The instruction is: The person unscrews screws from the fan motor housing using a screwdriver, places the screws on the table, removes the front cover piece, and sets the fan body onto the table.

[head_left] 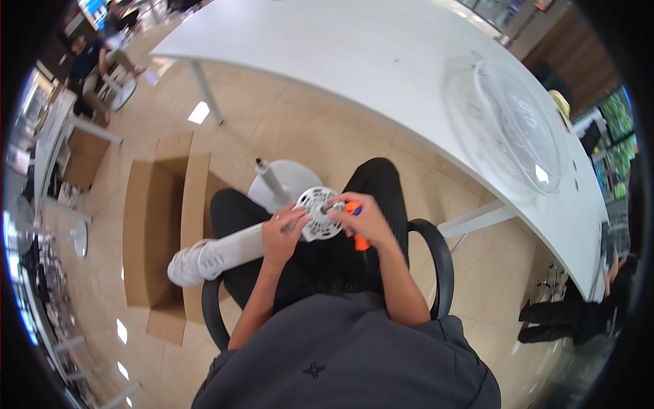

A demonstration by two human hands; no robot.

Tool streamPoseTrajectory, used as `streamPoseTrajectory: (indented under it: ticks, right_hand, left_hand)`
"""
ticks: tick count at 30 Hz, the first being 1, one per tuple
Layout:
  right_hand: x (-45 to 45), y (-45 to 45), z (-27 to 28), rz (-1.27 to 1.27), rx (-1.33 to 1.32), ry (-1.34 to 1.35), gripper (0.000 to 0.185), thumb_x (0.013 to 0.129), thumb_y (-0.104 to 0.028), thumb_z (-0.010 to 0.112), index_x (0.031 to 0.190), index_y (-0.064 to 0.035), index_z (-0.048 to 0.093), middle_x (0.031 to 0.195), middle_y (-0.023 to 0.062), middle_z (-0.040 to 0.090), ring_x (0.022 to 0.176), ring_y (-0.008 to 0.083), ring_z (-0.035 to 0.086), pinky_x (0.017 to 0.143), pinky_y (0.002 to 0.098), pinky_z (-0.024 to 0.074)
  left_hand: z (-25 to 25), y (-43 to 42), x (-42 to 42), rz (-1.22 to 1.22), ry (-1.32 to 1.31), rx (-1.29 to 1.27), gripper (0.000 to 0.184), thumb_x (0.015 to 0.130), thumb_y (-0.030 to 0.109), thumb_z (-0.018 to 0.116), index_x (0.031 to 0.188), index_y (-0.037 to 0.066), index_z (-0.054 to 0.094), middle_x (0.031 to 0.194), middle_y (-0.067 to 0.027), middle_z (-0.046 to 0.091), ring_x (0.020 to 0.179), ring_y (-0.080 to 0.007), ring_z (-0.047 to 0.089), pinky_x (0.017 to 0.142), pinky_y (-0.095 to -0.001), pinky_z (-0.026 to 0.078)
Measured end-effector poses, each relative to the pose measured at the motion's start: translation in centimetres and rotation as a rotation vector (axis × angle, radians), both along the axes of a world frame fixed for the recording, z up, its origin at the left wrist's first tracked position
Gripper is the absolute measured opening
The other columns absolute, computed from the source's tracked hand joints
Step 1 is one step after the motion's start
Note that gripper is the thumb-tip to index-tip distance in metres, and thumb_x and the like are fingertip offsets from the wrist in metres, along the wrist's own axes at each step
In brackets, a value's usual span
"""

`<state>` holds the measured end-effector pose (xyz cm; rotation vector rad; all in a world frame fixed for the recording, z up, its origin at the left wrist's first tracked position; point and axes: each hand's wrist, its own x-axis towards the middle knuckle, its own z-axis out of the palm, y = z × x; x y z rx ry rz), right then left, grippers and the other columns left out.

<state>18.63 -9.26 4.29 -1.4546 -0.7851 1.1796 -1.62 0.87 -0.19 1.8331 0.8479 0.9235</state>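
A white fan body [235, 251] lies across my lap, with its round slotted motor plate [315, 230] facing up between my hands. My left hand [282, 235] is closed on the plate's left edge. In my right hand [368, 221] is an orange and blue tool [358, 240], held against the palm, while the fingertips are at the metal shaft in the middle of the plate. Just beyond my knees stands a white round base [289, 178] with a short upright pole [270, 178].
An open cardboard box [194, 204] stands on the floor at the left. A white table [327, 41] curves across the front and right, with clear round fan guards [521, 123] on it. Black chair armrests [441, 262] flank me. Other people sit at the far left and right.
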Motion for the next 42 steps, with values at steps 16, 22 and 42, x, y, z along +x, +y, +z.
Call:
streamPoseTrajectory:
  ticks: [16,22,42]
  right_hand:
    - [-1.1,0.4,-2.2,-0.131,0.190,-0.305,0.022,0.090,-0.023,0.077,0.089,-0.0017,0.072,0.081,0.0160,0.072,0.071,0.0265,0.070,0.073,0.0354,0.0553]
    - [-0.6,0.1,-1.7,-0.119,0.173,-0.287,0.020,0.089,-0.022,0.076,0.093,-0.0028,0.072,0.087,0.0156,0.074,0.080,0.0339,0.073,0.076,0.0384,0.0565]
    - [0.3,-0.1,-2.2,-0.151,0.170,-0.278,0.025,0.089,-0.029,0.078,0.093,-0.0045,0.072,0.085,0.0197,0.071,0.079,0.0377,0.071,0.075,0.0400,0.0560]
  left_hand:
    - [10.4,11.0,21.1,-0.110,-0.103,0.199,0.020,0.092,0.020,0.080,0.100,0.003,0.080,0.078,-0.0082,0.070,0.066,-0.0111,0.059,0.065,-0.0269,0.048]
    - [9.6,18.3,36.7,-0.221,0.084,0.378,0.018,0.088,0.019,0.079,0.099,0.005,0.081,0.082,-0.0098,0.075,0.068,-0.0198,0.066,0.070,-0.0354,0.055]
    - [6.8,13.2,15.5,-0.051,-0.106,0.004,0.031,0.092,0.013,0.079,0.118,-0.002,0.072,0.107,-0.0107,0.074,0.093,-0.0125,0.069,0.077,-0.0260,0.057]
